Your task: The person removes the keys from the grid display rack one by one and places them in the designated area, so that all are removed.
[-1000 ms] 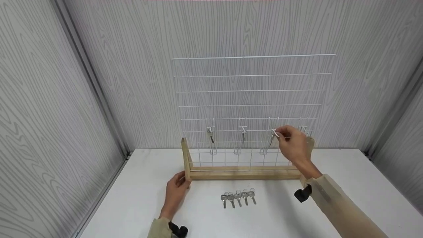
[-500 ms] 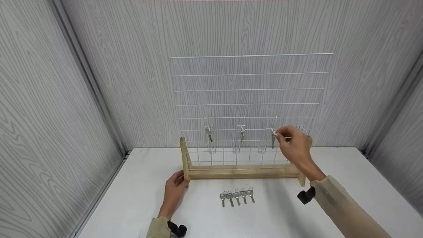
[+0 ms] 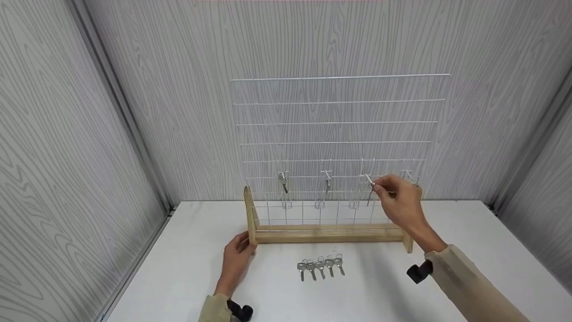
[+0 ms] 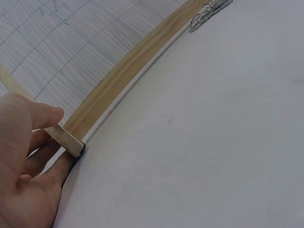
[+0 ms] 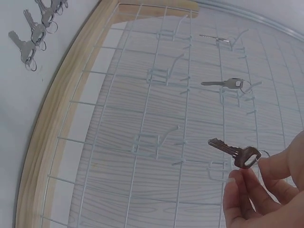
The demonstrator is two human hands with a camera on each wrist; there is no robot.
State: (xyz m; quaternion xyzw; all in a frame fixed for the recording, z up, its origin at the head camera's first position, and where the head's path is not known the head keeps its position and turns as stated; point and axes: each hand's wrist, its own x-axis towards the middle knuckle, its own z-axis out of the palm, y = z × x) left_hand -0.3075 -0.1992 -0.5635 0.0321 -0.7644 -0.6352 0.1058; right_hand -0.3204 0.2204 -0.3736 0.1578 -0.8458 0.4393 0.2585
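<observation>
My right hand (image 3: 402, 203) pinches the ring of a key (image 5: 244, 156) between thumb and fingertips, at the front end of a white wire hook. The key's blade points down; whether its ring is around the hook, I cannot tell. Two more keys hang from hooks to the left, one key (image 3: 283, 181) on the far left and another key (image 3: 328, 182) in the middle. My left hand (image 3: 237, 259) grips the lower left end of the wooden stand (image 3: 330, 237), thumb on one side and fingers on the other. The stand holds a white wire grid (image 3: 339, 78) upright.
Several keys (image 3: 321, 267) with small rings lie in a row on the white table (image 3: 357, 295) before the stand. Another hook (image 3: 407, 174) is at the grid's right, partly behind my right hand. Wood-grain panels (image 3: 170, 89) enclose the back and sides.
My right hand has moved slightly down and toward me with the key, to the hook's front end. The left hand keeps its grip on the stand.
</observation>
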